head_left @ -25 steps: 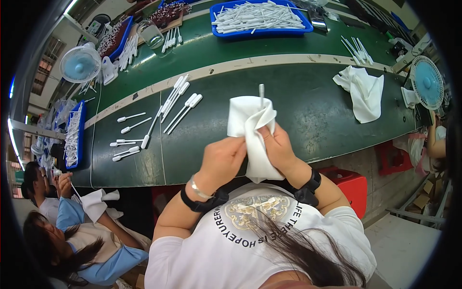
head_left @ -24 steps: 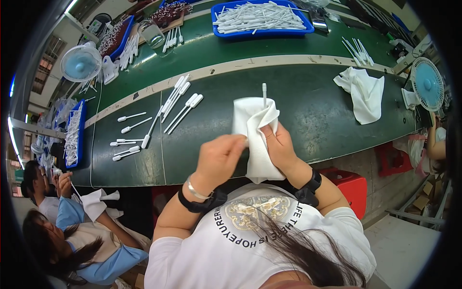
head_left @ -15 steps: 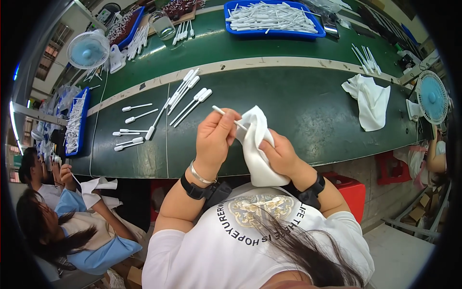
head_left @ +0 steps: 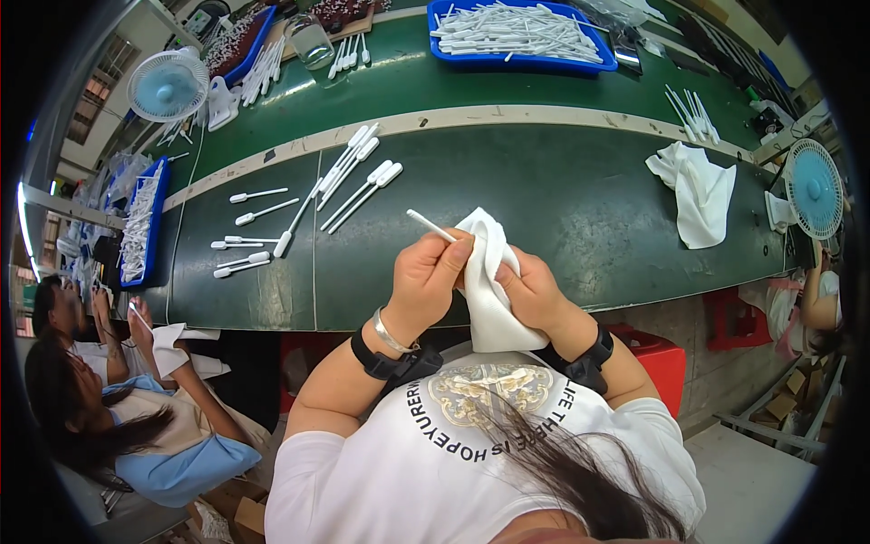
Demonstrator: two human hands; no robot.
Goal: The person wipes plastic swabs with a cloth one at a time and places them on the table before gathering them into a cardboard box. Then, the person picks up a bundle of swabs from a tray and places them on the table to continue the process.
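A dark green workbench (head_left: 544, 213) curves across the view in front of the person. Beyond its pale dividing strip sits a blue tray (head_left: 580, 66) heaped with white sticks, and a second blue tray (head_left: 158, 213) stands at the left end, its length running away from the person. A crumpled white cloth (head_left: 702, 195) lies at the right, well apart from the hands. Near the front edge, a folded white cloth (head_left: 494, 304) hangs from the right hand (head_left: 536, 286), gripped with the thumb laid over it. The left hand (head_left: 426, 276), close beside, is curled, its thumb and forefinger pinching a slender white stick (head_left: 428, 224) next to the cloth's upper part. Left of the hands, bulb-ended sticks (head_left: 390, 175) lie flat on the bench, the nearest pair slanting with bulbs toward the far right. The pinched stick is held up off the bench; its long axis runs diagonally, the bare blunt end pointing away and to the person's left. Its other end disappears behind the left fingers, toward the cloth.
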